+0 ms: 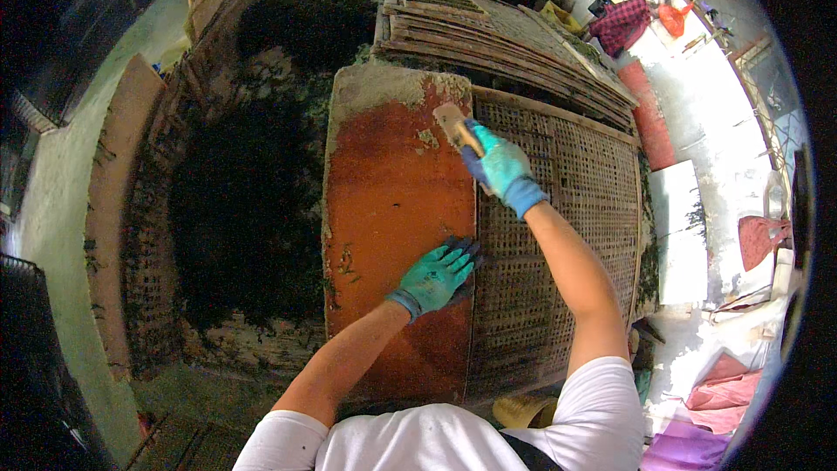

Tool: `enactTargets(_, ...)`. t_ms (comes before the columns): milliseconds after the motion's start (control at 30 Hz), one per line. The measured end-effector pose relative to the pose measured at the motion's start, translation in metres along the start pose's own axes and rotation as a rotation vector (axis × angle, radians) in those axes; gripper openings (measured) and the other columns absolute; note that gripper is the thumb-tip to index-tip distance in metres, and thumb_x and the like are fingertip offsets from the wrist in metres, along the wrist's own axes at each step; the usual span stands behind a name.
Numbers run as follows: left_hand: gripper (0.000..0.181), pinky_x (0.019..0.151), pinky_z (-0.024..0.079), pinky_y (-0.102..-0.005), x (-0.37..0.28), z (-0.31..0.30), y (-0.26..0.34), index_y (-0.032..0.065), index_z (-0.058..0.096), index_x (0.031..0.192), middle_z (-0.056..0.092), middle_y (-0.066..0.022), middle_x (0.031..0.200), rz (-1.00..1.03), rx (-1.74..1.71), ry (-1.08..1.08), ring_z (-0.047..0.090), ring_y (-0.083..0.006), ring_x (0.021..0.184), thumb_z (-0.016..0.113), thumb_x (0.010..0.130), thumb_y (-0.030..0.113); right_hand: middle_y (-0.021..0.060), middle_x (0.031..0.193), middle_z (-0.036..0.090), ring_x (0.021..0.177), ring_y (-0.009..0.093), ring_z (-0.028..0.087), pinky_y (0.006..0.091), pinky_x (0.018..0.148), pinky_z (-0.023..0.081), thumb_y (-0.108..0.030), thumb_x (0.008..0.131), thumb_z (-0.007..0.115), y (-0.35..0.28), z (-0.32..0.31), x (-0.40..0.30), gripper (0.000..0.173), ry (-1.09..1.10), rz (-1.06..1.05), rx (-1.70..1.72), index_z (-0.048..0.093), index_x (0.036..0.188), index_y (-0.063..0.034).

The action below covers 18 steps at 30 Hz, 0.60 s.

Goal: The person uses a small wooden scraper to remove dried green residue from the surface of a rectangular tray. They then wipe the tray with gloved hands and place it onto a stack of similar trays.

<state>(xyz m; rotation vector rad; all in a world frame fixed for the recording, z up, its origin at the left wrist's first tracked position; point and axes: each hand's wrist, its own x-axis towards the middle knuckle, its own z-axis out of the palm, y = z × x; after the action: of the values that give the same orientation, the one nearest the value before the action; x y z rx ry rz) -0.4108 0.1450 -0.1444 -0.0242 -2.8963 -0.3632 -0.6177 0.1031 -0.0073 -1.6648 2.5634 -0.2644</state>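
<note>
A reddish-brown board (392,196) lies lengthwise before me, with a grey-brown crust over its far end and small dark bits near its left edge. My right hand (500,160), in a teal and blue glove, grips the wooden handle of a flat-bladed scraper (451,119); the blade is over the crusted far right part of the board. My left hand (437,275), gloved alike, rests spread on the board near its right edge and holds nothing. To the right of the board lies a wooden-framed lattice screen (556,209).
Stacked wooden frames (497,46) stand beyond the board and lattice. A dark, leafy-looking mass (248,209) fills the left side, beside a long board (118,209). Cloths (726,392) and a white panel (679,229) lie on the right. A person's arm shows at the top left.
</note>
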Motion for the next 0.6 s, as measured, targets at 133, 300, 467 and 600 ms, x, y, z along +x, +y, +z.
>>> enactTargets(133,0.056,0.116,0.021,-0.0418,0.004,0.022,0.005,0.0035,0.042,0.138,0.035,-0.0147,0.149,0.004,-0.777,0.342,0.030,-0.0277,0.139,0.044,0.093,0.037,0.0112,0.115,0.065,0.092,0.034,0.065,0.0435,0.077,0.051,-0.050,0.089,0.052,0.038,0.005,0.025,0.050,-0.042,-0.001,-0.067,0.052,0.133,-0.0254)
enactTargets(300,0.056,0.115,0.023,-0.0424,-0.001,-0.004,0.001,0.0031,0.044,0.138,0.037,-0.0136,0.148,-0.030,-0.225,0.034,0.033,-0.0271,0.137,0.050,0.090,0.031,0.0129,0.105,0.068,0.087,0.031,0.066,0.0433,0.075,0.052,-0.042,0.095,0.044,0.016,0.012,0.102,0.041,-0.178,0.021,-0.013,0.056,0.130,-0.0251)
enactTargets(467,0.055,0.115,0.023,-0.0417,-0.001,0.006,0.001,0.0036,0.046,0.136,0.040,-0.0136,0.146,0.009,-0.139,0.090,0.035,-0.0269,0.136,0.050,0.090,0.035,0.0141,0.104,0.068,0.085,0.033,0.066,0.0426,0.076,0.052,-0.044,0.096,0.043,-0.011,0.035,0.151,0.039,0.039,-0.193,-0.085,0.058,0.128,-0.0278)
enactTargets(600,0.055,0.115,0.023,-0.0412,0.001,0.001,-0.003,0.0039,0.046,0.136,0.038,-0.0137,0.147,-0.011,-0.155,0.127,0.035,-0.0262,0.136,0.050,0.090,0.035,0.0134,0.110,0.066,0.089,0.032,0.066,0.0432,0.077,0.051,-0.047,0.091,0.054,-0.001,0.033,0.141,0.047,-0.267,-0.119,0.199,0.056,0.130,-0.0218)
